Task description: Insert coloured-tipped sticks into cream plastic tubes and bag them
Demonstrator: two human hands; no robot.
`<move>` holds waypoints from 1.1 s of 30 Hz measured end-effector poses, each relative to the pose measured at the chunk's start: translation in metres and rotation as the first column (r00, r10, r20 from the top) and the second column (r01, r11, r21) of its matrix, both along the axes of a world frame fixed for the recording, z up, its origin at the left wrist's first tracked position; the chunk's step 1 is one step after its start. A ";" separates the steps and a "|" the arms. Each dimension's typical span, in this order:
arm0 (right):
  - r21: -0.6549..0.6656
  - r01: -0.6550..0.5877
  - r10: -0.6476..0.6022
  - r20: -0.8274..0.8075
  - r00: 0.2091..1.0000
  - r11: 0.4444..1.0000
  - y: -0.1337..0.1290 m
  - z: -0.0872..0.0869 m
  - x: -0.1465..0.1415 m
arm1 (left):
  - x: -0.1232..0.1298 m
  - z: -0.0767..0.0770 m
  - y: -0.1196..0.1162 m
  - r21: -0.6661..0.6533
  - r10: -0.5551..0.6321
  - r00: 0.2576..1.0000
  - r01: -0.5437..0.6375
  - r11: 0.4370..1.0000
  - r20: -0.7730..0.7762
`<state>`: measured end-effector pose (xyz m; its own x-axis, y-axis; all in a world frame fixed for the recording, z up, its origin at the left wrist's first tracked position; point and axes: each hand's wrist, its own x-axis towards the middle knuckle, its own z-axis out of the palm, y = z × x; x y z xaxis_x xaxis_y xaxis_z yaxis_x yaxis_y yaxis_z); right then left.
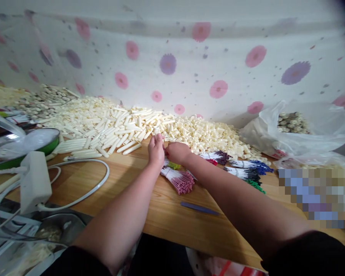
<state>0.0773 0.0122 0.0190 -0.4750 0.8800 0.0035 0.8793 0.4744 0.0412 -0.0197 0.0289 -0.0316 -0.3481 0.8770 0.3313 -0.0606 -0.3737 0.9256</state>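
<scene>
My left hand [156, 150] is closed round a small cream plastic part [156, 131], whose top shows above the fingers. Right beside it, my right hand [177, 152] has its fingers curled in; what they hold, if anything, is hidden. Both hands are over the wooden table [132, 191], in front of a long heap of cream barrels [115, 122] and short cream pieces [209, 134]. Just below the hands lie a bundle of white sticks with pink ends [179, 181] and one with yellow-green ends [172, 165].
More bundles, with blue ends [261, 167] and green ends [255, 186], lie under and beyond my right forearm. A purple-grey flat strip [199, 208] is near the front edge. White power strip [36, 182] with cables stands left; a plastic bag [261, 130] sits at right.
</scene>
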 end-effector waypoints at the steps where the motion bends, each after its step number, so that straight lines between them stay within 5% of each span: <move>1: 0.011 -0.004 0.003 0.005 1.000 1.000 -0.002 0.001 -0.002 | 0.000 0.000 0.000 -0.007 0.018 1.000 -0.018 1.000 -0.006; 9: 0.080 -0.037 0.033 0.048 0.998 0.996 -0.012 0.006 -0.002 | -0.003 -0.001 0.001 -0.024 0.098 0.981 -0.104 0.994 -0.170; 15: 0.219 0.065 -0.074 0.032 0.997 0.974 -0.038 0.024 0.060 | -0.002 0.008 -0.008 -0.020 0.049 0.966 -0.056 0.998 -0.254; 18: 0.277 0.087 -0.065 -0.087 0.994 0.957 -0.066 0.024 0.101 | 0.008 0.017 -0.024 -0.076 -0.192 0.914 0.176 0.981 -0.357; 20: 0.275 0.025 0.035 -0.212 0.977 0.961 -0.085 0.018 0.119 | 0.018 0.023 -0.039 -0.179 -0.466 0.779 0.433 0.884 -0.419; 22: 0.257 -0.021 0.111 -0.342 0.933 0.966 -0.100 0.011 0.128 | 0.026 0.027 -0.053 -0.281 -0.634 0.634 0.574 0.769 -0.443; 24: 0.240 -0.020 0.136 -0.481 0.866 0.971 -0.108 0.003 0.131 | 0.033 0.030 -0.064 -0.340 -0.719 0.568 0.636 0.692 -0.401; 29: 0.189 0.019 0.133 -0.755 0.643 0.982 -0.107 -0.012 0.125 | 0.041 0.029 -0.077 -0.410 -0.831 0.512 0.725 0.554 -0.217; 33: 0.065 0.048 0.040 -0.917 0.396 0.997 -0.113 -0.013 0.128 | 0.042 0.028 -0.078 -0.423 -0.835 0.534 0.731 0.535 -0.135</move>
